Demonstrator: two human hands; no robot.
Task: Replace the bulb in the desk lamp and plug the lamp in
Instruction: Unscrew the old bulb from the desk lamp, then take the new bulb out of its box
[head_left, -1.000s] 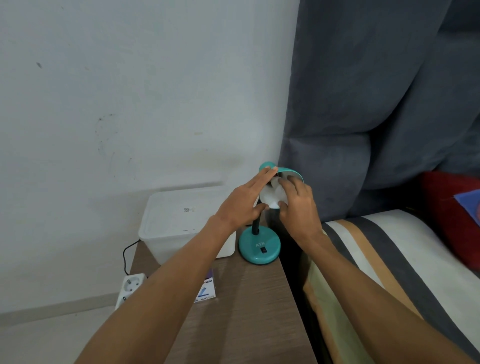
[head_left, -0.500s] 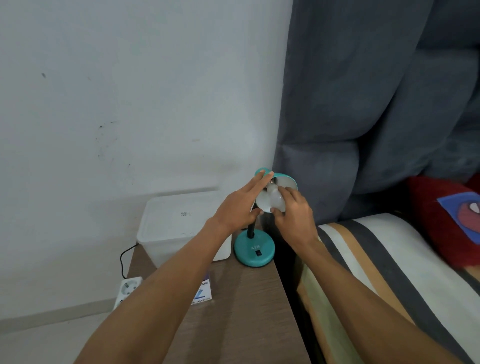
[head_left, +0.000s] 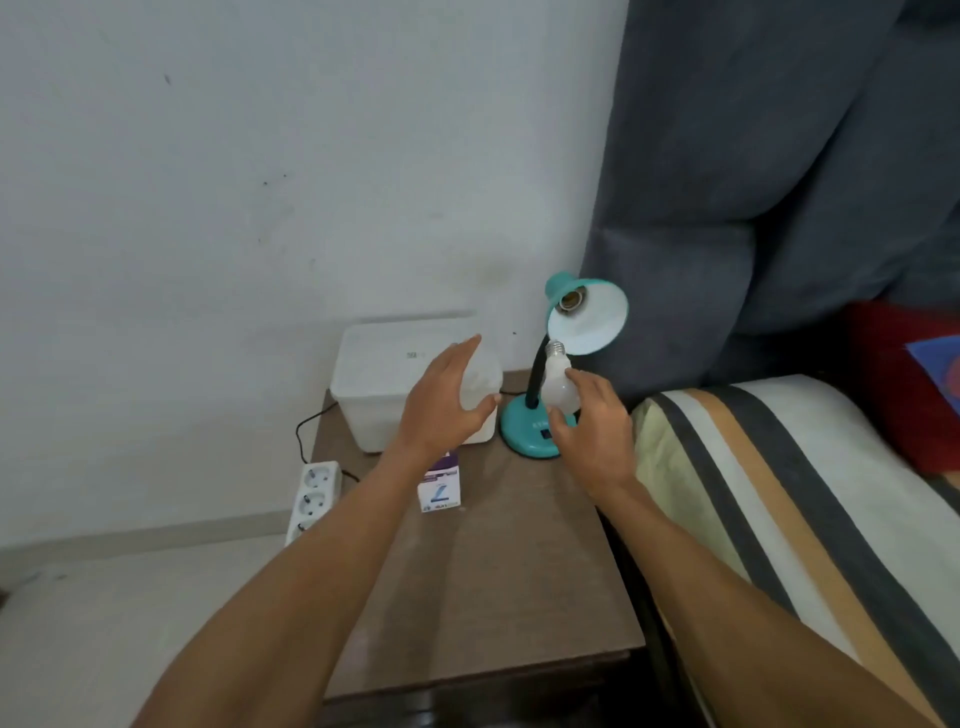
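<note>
One lamp (head_left: 569, 358) is standing on the table (head_left: 519, 571), its socket (head_left: 569, 299) showing bare. One power strip (head_left: 311, 499) is lying beside one small box (head_left: 440, 488). The left hand (head_left: 447, 400) is hovering spread and empty, while the right hand (head_left: 592, 431) is pinching one bulb (head_left: 558, 384) just below the shade; it is probably light, smooth and fragile, best gripped around the globe.

The left hand (head_left: 445, 400) hides part of the white box (head_left: 395, 384) and the top of the small carton (head_left: 440, 486), whose print is too small to read. The power strip (head_left: 311, 501) has its lower end behind the left forearm. The lamp base (head_left: 530, 428) is partly covered by the right hand (head_left: 592, 431).
</note>
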